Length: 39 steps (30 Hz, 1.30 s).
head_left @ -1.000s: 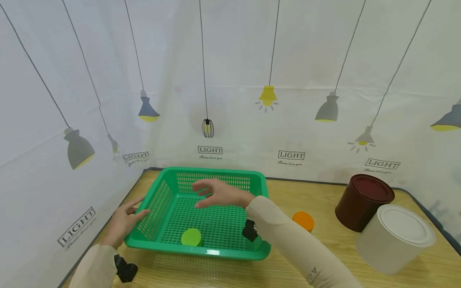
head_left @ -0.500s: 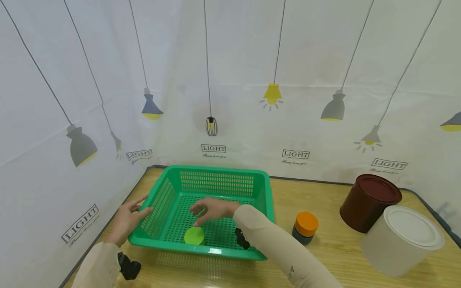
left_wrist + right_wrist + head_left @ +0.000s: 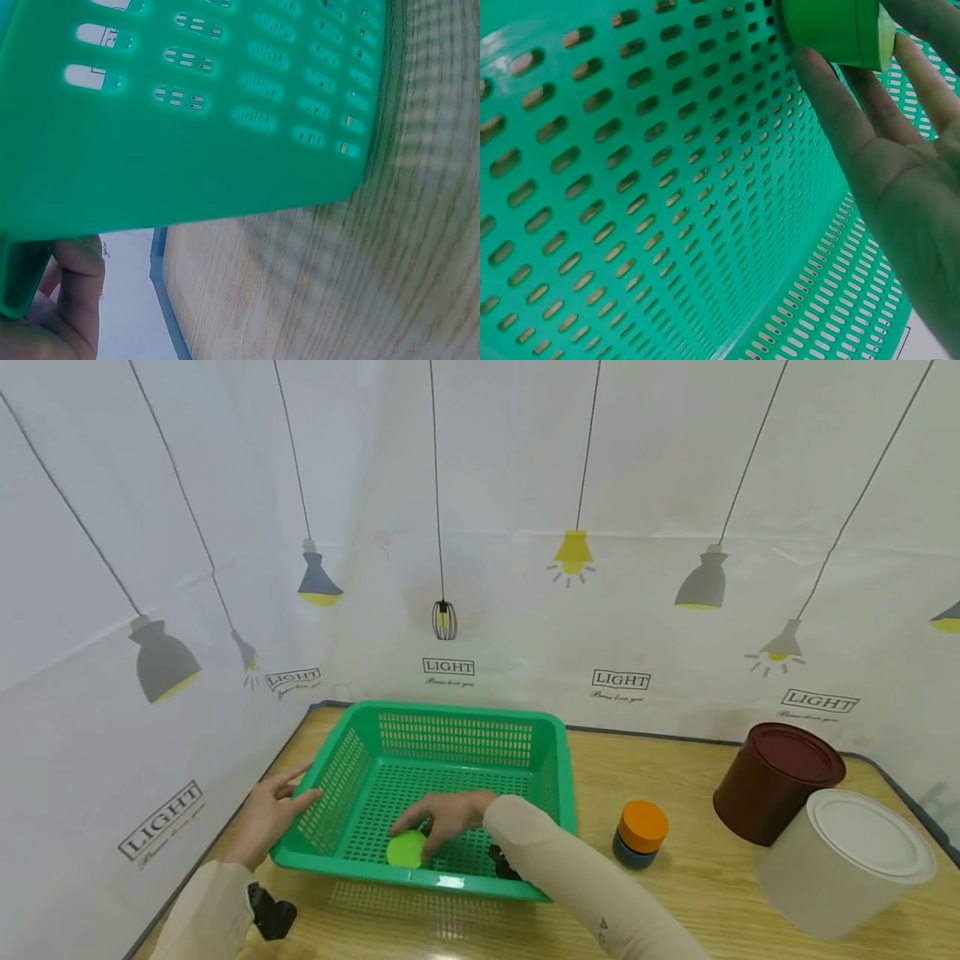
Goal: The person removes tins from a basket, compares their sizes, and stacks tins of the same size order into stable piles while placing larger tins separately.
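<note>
Fingers of the right hand (image 3: pixel 448 817) curl round a lime-green lid (image 3: pixel 406 849) at lower centre, inside the green basket (image 3: pixel 457 727) near its front wall. Left hand (image 3: pixel 264 817) rests straight-fingered against the basket's left rim on the desk (image 3: pixel 660 910).

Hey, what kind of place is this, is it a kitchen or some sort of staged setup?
Probably a staged tabletop setup, not a kitchen. A white lamp-print backdrop printed LIGHT curtains off a bare wooden table, which holds a green basket, a brown canister and a white canister.
</note>
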Tool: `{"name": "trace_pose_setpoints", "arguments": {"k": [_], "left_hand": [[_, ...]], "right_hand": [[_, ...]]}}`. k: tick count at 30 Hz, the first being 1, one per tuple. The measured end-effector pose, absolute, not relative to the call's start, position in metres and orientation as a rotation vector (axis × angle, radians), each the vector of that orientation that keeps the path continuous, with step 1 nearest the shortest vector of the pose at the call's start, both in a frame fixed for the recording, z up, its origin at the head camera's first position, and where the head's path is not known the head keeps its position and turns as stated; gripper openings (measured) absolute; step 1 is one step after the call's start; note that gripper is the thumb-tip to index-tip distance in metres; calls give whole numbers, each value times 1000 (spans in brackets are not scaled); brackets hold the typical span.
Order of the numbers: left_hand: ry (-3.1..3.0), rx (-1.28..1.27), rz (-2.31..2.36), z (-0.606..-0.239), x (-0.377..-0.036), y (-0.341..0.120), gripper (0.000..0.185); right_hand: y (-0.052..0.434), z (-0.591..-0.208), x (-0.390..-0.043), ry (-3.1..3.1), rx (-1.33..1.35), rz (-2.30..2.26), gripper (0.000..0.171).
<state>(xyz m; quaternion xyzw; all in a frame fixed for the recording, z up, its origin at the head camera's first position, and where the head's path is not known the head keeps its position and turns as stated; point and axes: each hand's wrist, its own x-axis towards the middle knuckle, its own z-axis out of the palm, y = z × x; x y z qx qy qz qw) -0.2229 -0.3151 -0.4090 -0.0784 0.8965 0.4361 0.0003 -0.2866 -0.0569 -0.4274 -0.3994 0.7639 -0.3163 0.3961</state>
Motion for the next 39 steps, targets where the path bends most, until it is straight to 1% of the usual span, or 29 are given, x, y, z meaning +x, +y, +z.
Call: {"name": "trace_pose_setpoints", "arguments": {"k": [6, 10, 13, 15, 20, 23, 33, 39], "left_hand": [[2820, -243, 1356, -408, -222, -315, 63], [2823, -248, 1351, -408, -223, -315, 62], [2822, -247, 1360, -408, -223, -315, 61], [2824, -241, 1363, -408, -222, -315, 61], [2822, -228, 1363, -408, -221, -315, 62], [2813, -231, 1357, -408, -221, -316, 63], [2802, -241, 1347, -408, -221, -315, 65], [2811, -261, 1346, -408, -220, -315, 65]], "right_hand": [[-56, -429, -285, 2031, -914, -856, 48], [-56, -432, -284, 2091, -891, -913, 42], [-56, -432, -284, 2113, -888, -925, 40], [-57, -433, -284, 2114, -905, -917, 43], [-59, -434, -285, 2018, -958, -866, 63], [-59, -435, -286, 1985, -972, -849, 68], [-56, -433, -284, 2048, -945, -860, 59], [-56, -425, -285, 2026, -958, -954, 51]]}}
